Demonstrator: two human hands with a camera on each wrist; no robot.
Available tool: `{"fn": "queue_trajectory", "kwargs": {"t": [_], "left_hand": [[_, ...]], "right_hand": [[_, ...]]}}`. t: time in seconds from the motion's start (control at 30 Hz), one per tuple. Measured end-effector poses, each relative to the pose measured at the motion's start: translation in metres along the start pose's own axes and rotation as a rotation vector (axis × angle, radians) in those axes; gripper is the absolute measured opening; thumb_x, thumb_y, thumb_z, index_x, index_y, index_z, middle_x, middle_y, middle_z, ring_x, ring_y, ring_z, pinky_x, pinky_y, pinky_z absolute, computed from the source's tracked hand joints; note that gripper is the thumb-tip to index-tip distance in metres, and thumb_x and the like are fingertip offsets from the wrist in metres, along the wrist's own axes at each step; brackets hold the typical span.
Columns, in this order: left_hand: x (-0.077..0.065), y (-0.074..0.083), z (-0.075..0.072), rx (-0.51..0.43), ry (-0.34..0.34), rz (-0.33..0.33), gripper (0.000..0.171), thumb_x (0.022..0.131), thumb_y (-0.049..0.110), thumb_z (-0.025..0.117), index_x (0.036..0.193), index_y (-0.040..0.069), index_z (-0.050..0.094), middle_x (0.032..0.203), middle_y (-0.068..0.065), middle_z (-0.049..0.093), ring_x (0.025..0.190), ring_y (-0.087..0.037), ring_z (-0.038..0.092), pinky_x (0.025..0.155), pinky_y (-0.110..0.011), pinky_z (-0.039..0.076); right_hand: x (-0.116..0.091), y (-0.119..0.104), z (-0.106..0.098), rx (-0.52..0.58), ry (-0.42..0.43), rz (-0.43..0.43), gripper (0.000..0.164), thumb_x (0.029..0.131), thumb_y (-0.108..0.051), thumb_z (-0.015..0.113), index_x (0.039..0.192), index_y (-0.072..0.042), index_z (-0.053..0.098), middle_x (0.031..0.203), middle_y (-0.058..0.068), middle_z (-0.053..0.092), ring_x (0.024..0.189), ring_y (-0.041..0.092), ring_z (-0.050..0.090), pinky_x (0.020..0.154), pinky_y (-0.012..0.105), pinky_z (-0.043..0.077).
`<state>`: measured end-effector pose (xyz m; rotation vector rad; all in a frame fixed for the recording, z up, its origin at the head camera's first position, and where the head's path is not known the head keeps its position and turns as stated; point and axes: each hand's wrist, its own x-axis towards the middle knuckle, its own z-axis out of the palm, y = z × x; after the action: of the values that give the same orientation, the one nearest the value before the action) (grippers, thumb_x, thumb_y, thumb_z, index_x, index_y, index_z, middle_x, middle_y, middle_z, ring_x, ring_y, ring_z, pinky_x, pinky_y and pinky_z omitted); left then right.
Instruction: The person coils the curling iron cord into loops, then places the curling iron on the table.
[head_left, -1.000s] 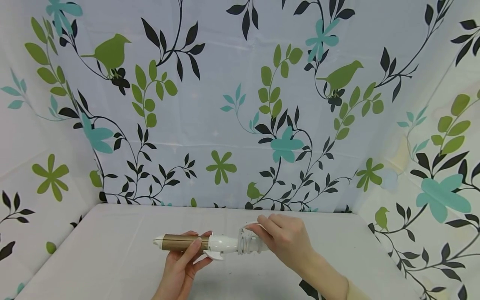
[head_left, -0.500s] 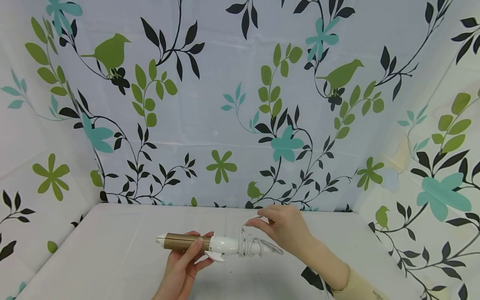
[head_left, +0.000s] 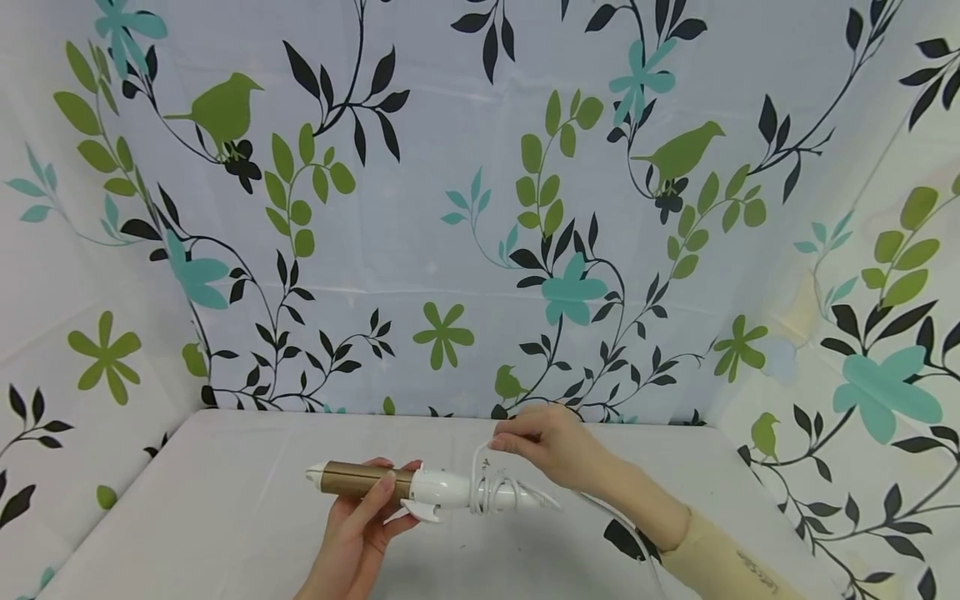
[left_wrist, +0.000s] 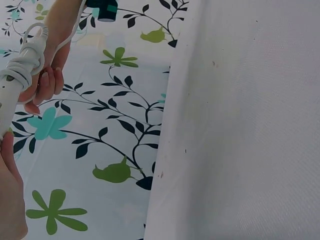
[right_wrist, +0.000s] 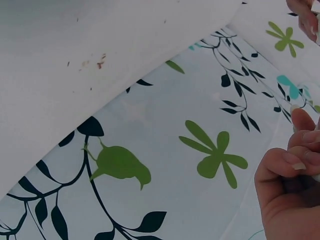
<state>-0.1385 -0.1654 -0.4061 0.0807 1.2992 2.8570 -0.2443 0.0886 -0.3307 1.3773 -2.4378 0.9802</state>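
A curling iron with a gold barrel and white handle [head_left: 442, 488] is held level above the table. My left hand [head_left: 362, 518] grips it around the barrel, thumb on the near side. White power cord [head_left: 491, 493] is wound in several loops about the handle's right end. My right hand [head_left: 558, 447] pinches a stretch of this cord just above the loops. In the left wrist view the wound cord [left_wrist: 22, 67] and the right hand [left_wrist: 47, 85] show at the left edge. The right wrist view catches the right hand [right_wrist: 295, 185] with its fingers curled.
The white table [head_left: 225, 500] spreads beneath both hands, with small dark specks on it. Leaf-and-bird patterned cloth [head_left: 420, 208] rises behind and at the sides. A loose length of cord [head_left: 648, 558] hangs by the right forearm, near a black patch [head_left: 624, 540].
The right hand has risen from the handle's end and shifted slightly left, drawing the cord up. The loops look looser. The left hand keeps holding the curling iron nearly in place.
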Motion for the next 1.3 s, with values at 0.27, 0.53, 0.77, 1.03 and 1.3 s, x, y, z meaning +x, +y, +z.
{"fn": "queue_trajectory", "kwargs": {"t": [0.27, 0.53, 0.77, 1.03, 1.3], "left_hand": [[-0.001, 0.003, 0.000, -0.055, -0.042, 0.011, 0.012, 0.101, 0.010, 0.041, 0.111, 0.016, 0.044, 0.114, -0.006, 0.065, 0.104, -0.021, 0.064, 0.082, -0.033, 0.056], [0.000, 0.006, 0.001, -0.079, -0.053, 0.029, 0.012, 0.101, 0.010, 0.041, 0.111, 0.015, 0.045, 0.116, -0.008, 0.064, 0.106, -0.022, 0.063, 0.082, -0.031, 0.056], [0.002, 0.008, -0.001, -0.053, -0.007, 0.041, 0.012, 0.101, 0.011, 0.043, 0.112, 0.013, 0.043, 0.118, -0.008, 0.063, 0.106, -0.022, 0.063, 0.082, -0.030, 0.055], [0.011, 0.012, 0.003, -0.004, 0.080, 0.051, 0.019, 0.100, 0.014, 0.046, 0.115, 0.011, 0.035, 0.119, -0.006, 0.062, 0.110, -0.022, 0.061, 0.083, -0.032, 0.055], [0.029, 0.020, 0.013, -0.029, 0.058, 0.107, 0.021, 0.099, 0.013, 0.048, 0.116, 0.010, 0.036, 0.122, -0.008, 0.060, 0.110, -0.022, 0.061, 0.084, -0.032, 0.055]], "right_hand": [[-0.004, 0.007, 0.013, 0.084, -0.072, 0.066, 0.018, 0.094, -0.032, 0.057, 0.092, -0.021, 0.070, 0.066, -0.012, 0.055, 0.058, 0.000, 0.043, 0.048, 0.015, 0.040], [-0.011, 0.015, 0.029, 0.100, -0.075, 0.017, 0.019, 0.096, -0.021, 0.054, 0.105, -0.011, 0.068, 0.097, 0.000, 0.070, 0.079, 0.002, 0.059, 0.071, 0.019, 0.054], [-0.014, 0.016, 0.038, 0.094, -0.100, 0.072, 0.025, 0.094, -0.015, 0.056, 0.116, -0.005, 0.064, 0.106, 0.003, 0.069, 0.093, 0.008, 0.064, 0.081, 0.022, 0.055], [-0.012, 0.026, 0.041, 0.059, -0.112, 0.173, 0.026, 0.092, -0.003, 0.055, 0.116, -0.005, 0.064, 0.105, 0.006, 0.070, 0.091, 0.014, 0.066, 0.077, 0.022, 0.055], [0.004, 0.034, 0.033, 0.136, -0.109, 0.276, 0.017, 0.094, -0.001, 0.050, 0.100, -0.005, 0.065, 0.077, 0.005, 0.064, 0.067, 0.006, 0.052, 0.058, 0.019, 0.050]]}}
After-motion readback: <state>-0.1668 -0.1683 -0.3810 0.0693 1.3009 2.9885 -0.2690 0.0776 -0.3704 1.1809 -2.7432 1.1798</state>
